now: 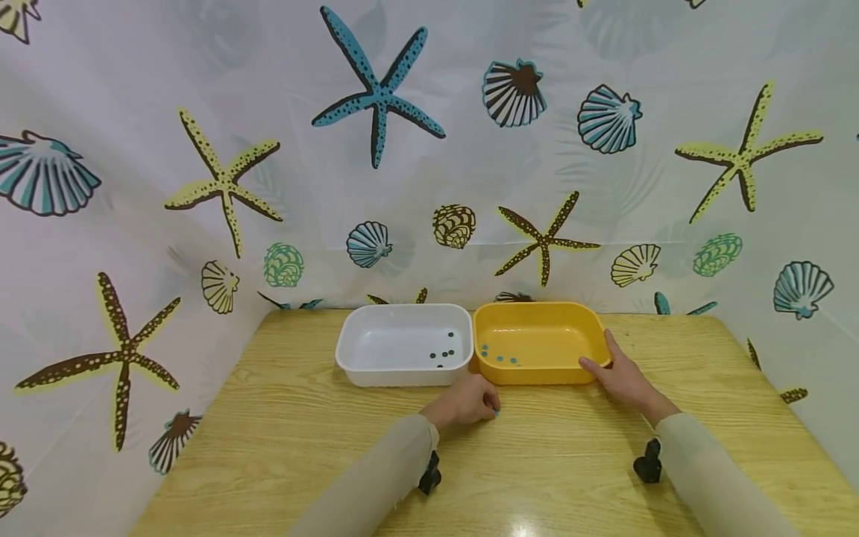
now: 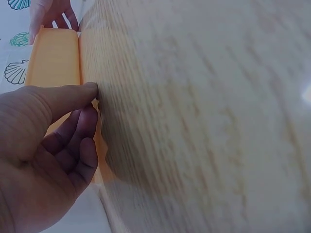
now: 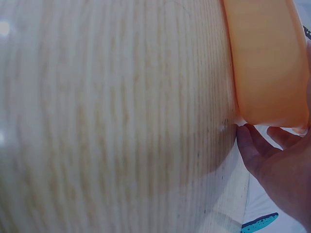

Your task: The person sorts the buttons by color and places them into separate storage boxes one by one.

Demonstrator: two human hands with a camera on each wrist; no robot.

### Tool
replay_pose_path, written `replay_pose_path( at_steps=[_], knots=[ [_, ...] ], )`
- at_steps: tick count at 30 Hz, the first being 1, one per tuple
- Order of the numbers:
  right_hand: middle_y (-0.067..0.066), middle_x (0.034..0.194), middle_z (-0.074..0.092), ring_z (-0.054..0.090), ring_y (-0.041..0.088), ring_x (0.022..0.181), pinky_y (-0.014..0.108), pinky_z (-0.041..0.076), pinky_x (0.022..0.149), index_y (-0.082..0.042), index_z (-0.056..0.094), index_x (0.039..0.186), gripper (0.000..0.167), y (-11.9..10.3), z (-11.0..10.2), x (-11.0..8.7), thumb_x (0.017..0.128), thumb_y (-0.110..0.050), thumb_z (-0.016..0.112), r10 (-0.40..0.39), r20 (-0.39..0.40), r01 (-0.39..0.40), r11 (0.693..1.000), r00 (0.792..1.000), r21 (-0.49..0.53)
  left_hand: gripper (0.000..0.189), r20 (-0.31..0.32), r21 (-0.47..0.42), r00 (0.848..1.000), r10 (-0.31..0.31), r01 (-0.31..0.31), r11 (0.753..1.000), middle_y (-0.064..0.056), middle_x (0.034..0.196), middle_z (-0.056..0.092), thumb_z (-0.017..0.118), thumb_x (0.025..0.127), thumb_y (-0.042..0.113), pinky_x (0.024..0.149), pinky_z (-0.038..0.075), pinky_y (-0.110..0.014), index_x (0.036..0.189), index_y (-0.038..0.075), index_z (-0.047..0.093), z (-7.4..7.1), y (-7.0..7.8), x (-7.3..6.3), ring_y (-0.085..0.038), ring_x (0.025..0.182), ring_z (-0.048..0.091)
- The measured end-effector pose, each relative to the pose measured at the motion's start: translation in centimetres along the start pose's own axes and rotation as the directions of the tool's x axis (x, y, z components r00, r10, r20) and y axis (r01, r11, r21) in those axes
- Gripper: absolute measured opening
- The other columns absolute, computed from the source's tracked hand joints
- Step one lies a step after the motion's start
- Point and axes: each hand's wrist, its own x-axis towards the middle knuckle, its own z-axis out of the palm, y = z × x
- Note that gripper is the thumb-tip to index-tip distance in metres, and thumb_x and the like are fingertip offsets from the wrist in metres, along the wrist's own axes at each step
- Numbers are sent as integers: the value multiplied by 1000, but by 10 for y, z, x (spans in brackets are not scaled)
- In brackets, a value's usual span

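In the head view my left hand is low over the table in front of the two tubs, pinching a small blue disc between thumb and fingertip. Its other fingers are curled in. My right hand holds the right end of the yellow tub, thumb over the rim and fingers along the outside. In the right wrist view its fingertips are at the tub's lower corner. Several blue discs lie at the left in the yellow tub. The white tub holds several dark discs towards its right side.
Both tubs stand side by side at the back of the wooden table. A white cloth printed with starfish and shells hangs behind and along both sides. Dark camera mounts are strapped below the sleeves.
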Motion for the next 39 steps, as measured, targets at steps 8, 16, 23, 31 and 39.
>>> replay_pose_path(
  at_steps=[8,16,23,31,39],
  knots=[
    [27,153,-2,7,47,137,59,10,107,-5,-17,148,96,-1,0,0,95,-50,49,-1,-1,1,1000,1000,15,9,7,-28,1000,-24,24,999,10,71,58,73,82,8,65,43,-17,81,17,72,0,1,-1,-5,67,50],
    [26,153,-2,7,47,138,59,10,107,-5,-18,148,96,1,1,1,95,-52,48,-7,1,7,1000,1000,-2,4,-2,-26,1000,-6,6,1000,9,71,57,73,83,10,65,43,-18,81,11,70,-1,2,-5,-5,68,50],
    [26,154,-2,7,47,138,58,11,107,-5,-17,148,97,-1,1,0,94,-54,48,-17,1,17,1000,1000,0,6,0,-25,1000,-2,2,1000,9,72,56,72,83,10,66,42,-18,80,12,68,1,-2,-5,-6,69,49],
    [26,154,-1,8,47,137,59,11,107,-6,-17,148,96,-1,1,-1,94,-54,47,-16,2,16,1000,1000,7,5,-16,-99,1000,24,-25,995,7,73,57,71,82,7,65,43,-19,80,10,67,-5,-3,-10,-7,70,50],
    [27,153,-2,7,47,137,58,10,107,-6,-18,147,99,-2,1,-1,93,-56,47,-11,5,11,1000,1000,4,1,-5,-210,998,-61,59,976,4,79,58,66,87,11,61,46,-22,87,12,66,-13,-2,-12,-10,71,52]
  ],
)
